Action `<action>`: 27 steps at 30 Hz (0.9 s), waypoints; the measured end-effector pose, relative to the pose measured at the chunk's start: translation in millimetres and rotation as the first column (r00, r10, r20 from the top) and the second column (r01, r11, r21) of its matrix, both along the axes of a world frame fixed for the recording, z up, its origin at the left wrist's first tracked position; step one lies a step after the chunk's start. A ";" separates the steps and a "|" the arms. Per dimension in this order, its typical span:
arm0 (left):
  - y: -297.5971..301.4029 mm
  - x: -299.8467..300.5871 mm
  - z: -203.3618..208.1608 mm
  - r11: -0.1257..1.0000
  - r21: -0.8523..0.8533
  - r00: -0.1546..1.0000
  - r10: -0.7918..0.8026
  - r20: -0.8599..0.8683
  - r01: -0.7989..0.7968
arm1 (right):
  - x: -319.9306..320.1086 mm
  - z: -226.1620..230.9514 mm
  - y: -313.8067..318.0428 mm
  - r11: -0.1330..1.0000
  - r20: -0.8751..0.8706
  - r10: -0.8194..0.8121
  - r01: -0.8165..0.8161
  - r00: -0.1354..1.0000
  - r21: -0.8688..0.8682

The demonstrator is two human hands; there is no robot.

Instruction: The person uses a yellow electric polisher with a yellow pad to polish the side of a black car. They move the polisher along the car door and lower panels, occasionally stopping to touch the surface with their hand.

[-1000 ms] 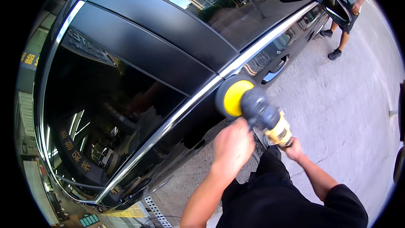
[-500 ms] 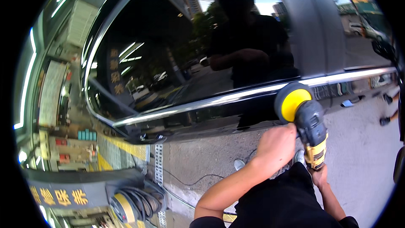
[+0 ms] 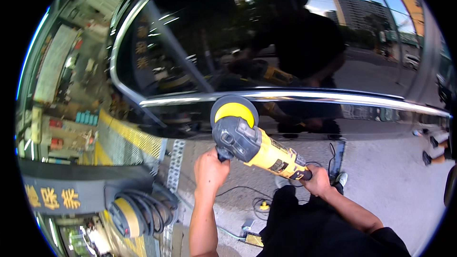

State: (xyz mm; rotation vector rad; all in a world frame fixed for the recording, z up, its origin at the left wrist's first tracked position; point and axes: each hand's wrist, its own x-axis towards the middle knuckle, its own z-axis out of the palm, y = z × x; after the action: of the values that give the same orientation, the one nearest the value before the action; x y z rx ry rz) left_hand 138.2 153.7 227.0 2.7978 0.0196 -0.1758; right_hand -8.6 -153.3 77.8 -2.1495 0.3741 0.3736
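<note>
Left hand (image 3: 211, 169): curled tight, a full fist round the dark side handle (image 3: 223, 154) at the front of the polisher (image 3: 271, 153).

Right hand (image 3: 316, 180): wrapped round the rear end of that same polisher, fingers bent in, holding the tail just in front of the body.

Polisher: there it is, slung between the two hands, yellow body slanting from a dark grey head at upper left to the tail at lower right, up off the ground and right beside the glossy black car (image 3: 185, 118).

Disc (image 3: 234, 109): round, yellow in the middle with a dark rim, its top edge overlapping the chrome strip (image 3: 304, 96); whether it presses on the paint, I cannot tell.

Window (image 3: 190, 28): dark glass above the strip, and look at that, it mirrors the person's outline, a patch of yellow tool and some tall buildings.

Ground: a black cord (image 3: 236, 187) loops across grey concrete near the feet, with a yellow plug (image 3: 264, 206) lying by its coils.

Lower left: a big reel (image 3: 127, 213), yellow band and dark coils, well apart from the polisher.

Far right: another person's dark shoe (image 3: 427, 157) on the pavement beyond the car.
</note>
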 end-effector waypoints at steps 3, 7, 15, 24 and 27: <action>61.7 19.1 -7.8 0.988 -0.071 0.989 0.138 0.046 -0.134 | 36.8 21.2 43.5 0.997 -0.001 0.071 -0.071 0.997 -0.014; 7.4 -8.2 -30.8 0.972 -0.069 0.968 0.230 0.098 -0.224 | 32.0 4.9 -22.4 0.987 0.076 0.139 -0.132 0.987 -0.092; -24.6 2.4 -69.3 0.933 -0.353 0.974 0.005 0.226 0.077 | 5.5 -48.4 -49.7 0.966 0.191 0.052 -0.001 0.980 -0.257; 139.5 75.5 -98.3 0.884 -0.464 0.917 0.139 0.374 0.055 | 85.4 5.4 98.0 0.905 0.174 0.234 -0.149 0.957 -0.398; 224.5 102.2 -100.9 0.862 -0.507 0.919 0.203 0.337 -0.005 | 110.7 17.9 169.2 0.925 0.121 0.247 -0.197 0.962 -0.325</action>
State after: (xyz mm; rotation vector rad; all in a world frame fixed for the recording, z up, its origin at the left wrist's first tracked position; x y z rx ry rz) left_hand 240.4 378.2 126.0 2.2549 0.0306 0.3494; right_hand 102.1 15.9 95.8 -2.5228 0.0993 0.2797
